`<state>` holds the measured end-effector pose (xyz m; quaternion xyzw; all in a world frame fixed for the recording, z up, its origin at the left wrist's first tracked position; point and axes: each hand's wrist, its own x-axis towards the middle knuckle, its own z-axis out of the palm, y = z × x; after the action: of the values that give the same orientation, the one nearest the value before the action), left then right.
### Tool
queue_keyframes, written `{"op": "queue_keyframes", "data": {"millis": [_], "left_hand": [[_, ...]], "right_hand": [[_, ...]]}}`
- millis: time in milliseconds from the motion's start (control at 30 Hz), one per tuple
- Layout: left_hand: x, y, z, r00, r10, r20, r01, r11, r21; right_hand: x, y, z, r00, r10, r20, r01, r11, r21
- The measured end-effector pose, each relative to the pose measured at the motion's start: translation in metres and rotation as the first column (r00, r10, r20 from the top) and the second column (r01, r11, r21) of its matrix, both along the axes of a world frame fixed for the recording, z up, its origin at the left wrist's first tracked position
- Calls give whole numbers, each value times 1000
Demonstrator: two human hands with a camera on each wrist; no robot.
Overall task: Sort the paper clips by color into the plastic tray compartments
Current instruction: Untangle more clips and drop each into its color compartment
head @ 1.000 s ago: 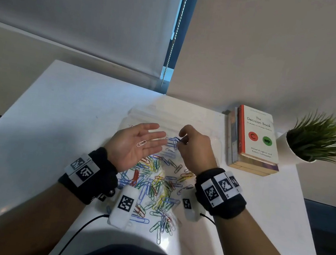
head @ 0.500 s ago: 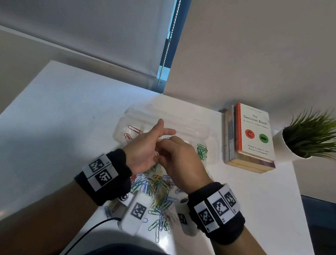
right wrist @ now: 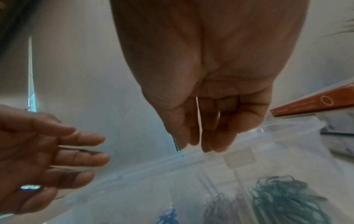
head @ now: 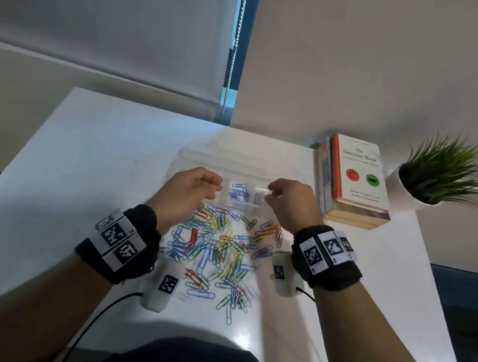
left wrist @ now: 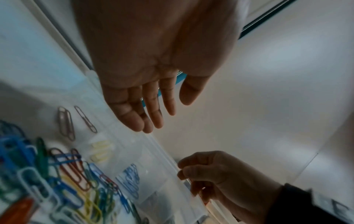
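A clear plastic tray (head: 234, 162) lies at the back of the white table. Its compartments hold red clips (left wrist: 66, 122), yellow clips (left wrist: 99, 150), blue clips (head: 238, 192), pale grey clips (head: 258, 198) and green clips (right wrist: 283, 197). A mixed pile of coloured paper clips (head: 218, 250) lies in front of the tray. My left hand (head: 210, 186) hovers palm down over the tray's left end with relaxed fingers and holds nothing. My right hand (head: 270, 195) hangs over the pale grey compartment, thumb and fingertips pinched on a small pale clip that barely shows.
A stack of books (head: 357, 179) lies right of the tray, close to my right hand. A potted plant (head: 441, 174) stands at the far right. White camera units (head: 160, 288) with cables hang under both wrists, beside the pile. A blind cord (head: 236, 46) hangs behind.
A second ago a white clip lay on my upturned left palm, then my right fingers picked it off. The hands have parted: the right moved right over the tray, and the left turned palm down.
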<state>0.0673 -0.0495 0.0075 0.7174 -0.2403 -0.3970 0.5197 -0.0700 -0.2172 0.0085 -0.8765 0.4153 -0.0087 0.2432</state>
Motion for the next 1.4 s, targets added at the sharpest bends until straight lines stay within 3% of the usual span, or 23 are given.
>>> {"op": "queue_keyframes", "data": {"millis": [67, 167, 333, 467, 633, 800, 900, 1233, 1400], "left_hand": [[1, 5, -1, 996, 10, 84, -11, 1000, 21], [-1, 14, -7, 986, -12, 164, -6, 994, 109], [-13, 28, -12, 934, -195, 301, 73, 926, 371], [-11, 36, -10, 910, -217, 353, 44, 899, 437], [-1, 44, -12, 929, -181, 323, 32, 909, 417], [6, 56, -12, 921, -249, 301, 112, 907, 407], [11, 59, -14, 911, -285, 299, 157, 909, 387], [5, 32, -16, 969, -126, 214, 79, 973, 216], [4, 19, -17, 997, -50, 66, 43, 994, 104]], "right_hand": [[-6, 10, 6, 999, 23, 31, -24, 1000, 9], [-20, 36, 12, 982, 181, 49, -183, 982, 39], [-15, 68, -5, 869, 474, -142, -453, 877, 159], [12, 73, -18, 798, 549, -249, -549, 832, 75], [32, 75, -29, 806, 518, -286, -521, 850, 73], [50, 95, -39, 776, 543, -321, -545, 833, 94], [51, 105, -44, 782, 525, -336, -552, 834, 19], [31, 89, -41, 895, 427, -131, -420, 904, 81], [22, 73, -33, 932, 357, -61, -349, 931, 110]]}}
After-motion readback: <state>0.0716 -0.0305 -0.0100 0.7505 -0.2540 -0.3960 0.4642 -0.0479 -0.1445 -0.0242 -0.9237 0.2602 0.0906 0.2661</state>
